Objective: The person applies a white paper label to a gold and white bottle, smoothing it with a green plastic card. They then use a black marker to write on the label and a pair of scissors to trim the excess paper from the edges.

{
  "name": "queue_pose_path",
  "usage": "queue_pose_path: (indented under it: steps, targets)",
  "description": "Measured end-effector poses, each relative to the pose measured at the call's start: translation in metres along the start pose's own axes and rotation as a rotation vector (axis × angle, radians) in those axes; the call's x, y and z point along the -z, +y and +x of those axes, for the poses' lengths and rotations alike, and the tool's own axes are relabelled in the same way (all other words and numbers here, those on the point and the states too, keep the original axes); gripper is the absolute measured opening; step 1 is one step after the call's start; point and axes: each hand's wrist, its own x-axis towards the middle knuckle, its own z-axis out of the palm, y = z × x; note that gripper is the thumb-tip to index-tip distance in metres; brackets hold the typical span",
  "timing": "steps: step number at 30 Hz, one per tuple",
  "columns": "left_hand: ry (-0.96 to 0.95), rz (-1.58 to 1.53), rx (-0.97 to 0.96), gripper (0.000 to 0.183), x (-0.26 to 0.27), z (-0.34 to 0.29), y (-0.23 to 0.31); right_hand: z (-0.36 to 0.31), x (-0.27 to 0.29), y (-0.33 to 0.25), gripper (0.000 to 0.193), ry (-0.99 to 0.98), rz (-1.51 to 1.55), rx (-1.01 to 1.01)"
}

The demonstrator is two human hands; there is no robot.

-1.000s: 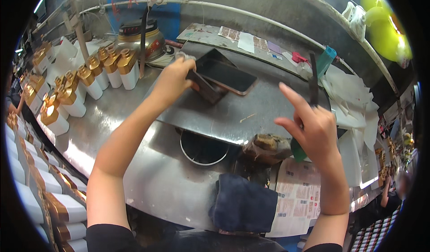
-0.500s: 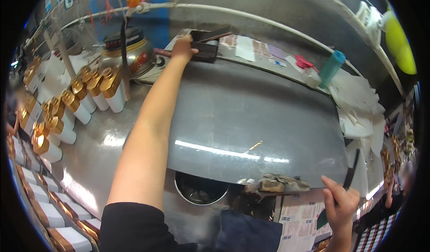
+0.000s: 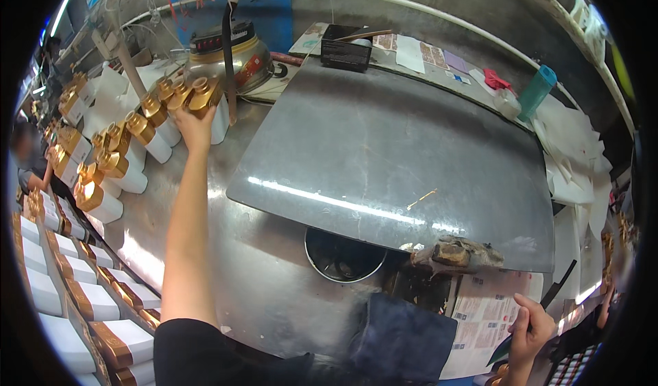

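At the upper left my left hand (image 3: 194,125) is closed around a white bottle with a gold shoulder and neck (image 3: 205,97); my own fingers partly cover it. Beside it stand several more bottles of the same kind (image 3: 142,129) in a loose row. My right hand (image 3: 533,328), at the lower right, is curled around a thin tool (image 3: 561,282) with a black strip at its upper end. A green part (image 3: 502,352) shows below the palm. What lies inside that fist is hidden. Printed sheets (image 3: 480,317) lie next to the hand.
A grey board (image 3: 384,153) fills the middle, with a ragged cloth-like bundle (image 3: 458,254) on its near edge. Below it sits a round dark container (image 3: 343,257). A black box (image 3: 345,51) stands behind. Trays of white-and-gold pieces (image 3: 96,300) line the left; another person is at far left.
My left hand has left the black box at the back and come over to the bottles, taking hold of one. My right hand keeps the thin tool. The view has shifted left.
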Motion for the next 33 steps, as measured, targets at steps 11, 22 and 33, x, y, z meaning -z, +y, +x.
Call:
queue_pose_path:
  steps: [11, 22, 33]
  targets:
    - [-0.268, -0.239, 0.330, 0.066, 0.158, -0.018, 0.027, -0.032, -0.001, -0.016, 0.031, -0.125, 0.153, 0.077]
    - [-1.037, -1.160, 0.603, 0.060, 0.360, -0.165, 0.238, -0.085, -0.025, -0.046, 0.087, -0.222, 0.088, 0.437]
    - [-1.410, -1.092, 0.546, 0.042, 0.304, -0.243, 0.340, -0.108, -0.042, 0.022, 0.102, -0.170, 0.074, 0.140]
